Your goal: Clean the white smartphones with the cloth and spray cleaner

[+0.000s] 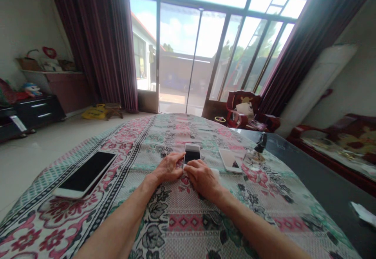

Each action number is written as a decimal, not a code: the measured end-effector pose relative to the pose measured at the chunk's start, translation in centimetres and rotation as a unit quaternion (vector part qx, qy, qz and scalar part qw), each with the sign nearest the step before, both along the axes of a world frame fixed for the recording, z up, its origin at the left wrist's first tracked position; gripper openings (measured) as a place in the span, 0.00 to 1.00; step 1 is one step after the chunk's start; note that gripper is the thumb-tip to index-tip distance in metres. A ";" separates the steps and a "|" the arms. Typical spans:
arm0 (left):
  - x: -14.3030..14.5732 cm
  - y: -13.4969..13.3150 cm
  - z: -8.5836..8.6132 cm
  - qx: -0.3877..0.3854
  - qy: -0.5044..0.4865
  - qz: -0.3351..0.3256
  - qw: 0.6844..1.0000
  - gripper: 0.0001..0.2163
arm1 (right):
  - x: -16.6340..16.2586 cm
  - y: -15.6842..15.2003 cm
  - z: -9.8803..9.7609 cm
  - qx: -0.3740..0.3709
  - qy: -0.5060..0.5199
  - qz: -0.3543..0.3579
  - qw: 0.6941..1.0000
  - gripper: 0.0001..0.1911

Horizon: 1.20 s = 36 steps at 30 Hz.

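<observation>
A white smartphone (192, 154) with a dark screen lies on the patterned tablecloth in front of me. My left hand (169, 167) grips its left edge, with the thumb near the upper side. Curled over the phone's lower end are the fingers of my right hand (204, 177), which hide that part. From behind the right knuckles a flat white piece (216, 171) peeks out; I cannot tell what it is. Just right of my hands lies another white phone (230, 160), its screen reflecting light. A large white tablet-like device (85, 175) with a black screen rests at the left.
The floral tablecloth (188, 223) covers the round-edged table. Toward the right are a small dark object (261, 142) and a clear, shiny item (253, 159). A dark tabletop (317, 180) adjoins on the right. Wooden chairs (243, 104) and glass doors stand beyond.
</observation>
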State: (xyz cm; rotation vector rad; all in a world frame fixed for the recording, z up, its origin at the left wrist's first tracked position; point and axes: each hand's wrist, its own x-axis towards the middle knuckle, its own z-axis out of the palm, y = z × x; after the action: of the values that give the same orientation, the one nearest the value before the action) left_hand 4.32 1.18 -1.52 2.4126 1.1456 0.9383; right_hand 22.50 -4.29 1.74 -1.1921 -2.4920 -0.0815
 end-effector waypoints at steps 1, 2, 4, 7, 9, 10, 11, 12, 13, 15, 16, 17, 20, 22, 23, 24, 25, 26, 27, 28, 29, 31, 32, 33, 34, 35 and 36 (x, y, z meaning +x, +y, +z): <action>0.0 0.1 -0.2 0.011 0.000 -0.004 1.000 0.28 | -0.1 0.1 -0.1 0.004 0.007 0.009 1.000 0.10; 0.0 0.2 -0.3 0.022 0.000 -0.008 1.000 0.27 | -0.2 0.2 -0.2 0.007 0.015 0.017 1.000 0.10; 0.0 0.3 -0.6 0.042 -0.004 -0.012 0.999 0.24 | -0.2 0.3 -0.4 0.009 0.032 0.027 0.999 0.10; 0.1 0.3 -0.7 0.056 -0.009 -0.012 0.998 0.21 | 0.1 0.3 -0.5 0.006 0.050 0.032 0.998 0.09; 0.1 0.3 -0.7 0.056 -0.010 -0.009 0.998 0.20 | 0.3 0.2 -0.4 -0.002 0.055 0.027 0.998 0.09; 0.1 0.2 -0.7 0.054 -0.010 -0.007 0.998 0.20 | 0.5 0.2 -0.3 -0.008 0.056 0.023 0.998 0.09; 0.2 0.2 -0.6 0.052 -0.010 -0.005 0.999 0.20 | 0.6 0.1 -0.1 -0.013 0.055 0.016 0.998 0.09; 0.2 0.2 -0.5 0.050 -0.011 -0.003 0.999 0.19 | 0.8 0.1 0.1 -0.019 0.051 0.006 0.998 0.09; 0.2 0.1 -0.5 0.048 -0.012 -0.001 0.999 0.19 | 0.9 0.0 0.3 -0.026 0.046 -0.007 0.999 0.09; 0.2 0.1 -0.3 0.047 -0.014 -0.002 0.999 0.19 | 1.4 -0.1 0.7 -0.045 0.035 -0.039 0.998 0.09; 0.3 0.1 -0.3 0.047 -0.016 -0.003 0.999 0.19 | 1.7 -0.1 1.0 -0.057 0.031 -0.056 0.996 0.08; 0.3 0.1 -0.3 0.047 -0.017 -0.003 0.999 0.19 | 2.0 -0.1 1.3 -0.071 0.026 -0.074 0.994 0.09; 0.2 0.1 -0.3 0.045 -0.019 0.001 0.999 0.19 | 2.8 0.0 2.0 -0.106 0.001 -0.123 0.987 0.09; 0.2 0.1 -0.3 0.041 -0.019 0.005 0.999 0.19 | 3.2 0.1 2.3 -0.115 -0.013 -0.145 0.983 0.09; 0.2 0.1 -0.3 0.039 -0.020 0.006 0.999 0.19 | 3.3 0.1 2.3 -0.114 -0.015 -0.151 0.982 0.09; 0.2 0.2 -0.3 0.039 -0.021 0.007 0.999 0.19 | 3.3 0.2 2.2 -0.111 -0.014 -0.151 0.982 0.09; 0.2 0.2 -0.3 0.039 -0.022 0.007 0.999 0.18 | 3.2 0.3 2.0 -0.105 -0.011 -0.146 0.984 0.09; 0.2 0.2 -0.3 0.039 -0.023 0.005 0.999 0.18 | 3.1 0.3 1.8 -0.097 -0.005 -0.136 0.986 0.09; 0.2 0.2 -0.3 0.039 -0.023 0.003 0.999 0.18 | 3.0 0.3 1.6 -0.088 0.003 -0.121 0.989 0.09; 0.2 0.2 -0.3 0.039 -0.022 0.000 0.999 0.17 | 2.7 0.3 1.3 -0.078 0.012 -0.103 0.992 0.09; 0.2 0.3 -0.3 0.039 -0.021 -0.002 0.999 0.17 | 2.5 0.3 1.1 -0.068 0.022 -0.084 0.994 0.09; 0.1 0.3 -0.3 0.038 -0.019 -0.001 0.999 0.17 | 2.0 0.2 0.6 -0.049 0.039 -0.052 0.997 0.09; 0.1 0.4 -0.3 0.037 -0.018 0.000 0.999 0.17 | 1.8 0.2 0.4 -0.042 0.045 -0.041 0.997 0.09; 0.1 0.4 -0.4 0.036 -0.017 0.002 0.999 0.18 | 1.6 0.1 0.3 -0.037 0.050 -0.031 0.998 0.09; 0.1 0.4 -0.5 0.036 -0.017 0.003 0.999 0.18 | 1.5 0.1 0.1 -0.034 0.056 -0.022 0.998 0.09; 0.1 0.4 -0.5 0.036 -0.018 0.004 0.999 0.18 | 1.4 0.2 0.0 -0.031 0.063 -0.011 0.997 0.09; 0.1 0.5 -0.6 0.037 -0.020 0.005 0.999 0.18 | 1.4 0.2 -0.1 -0.030 0.070 0.000 0.997 0.09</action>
State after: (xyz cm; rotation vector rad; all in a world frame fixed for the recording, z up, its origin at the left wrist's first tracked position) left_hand 4.46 1.65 -2.13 2.4374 1.1285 1.0439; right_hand 23.91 -4.09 1.67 -1.1792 -2.3880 0.0750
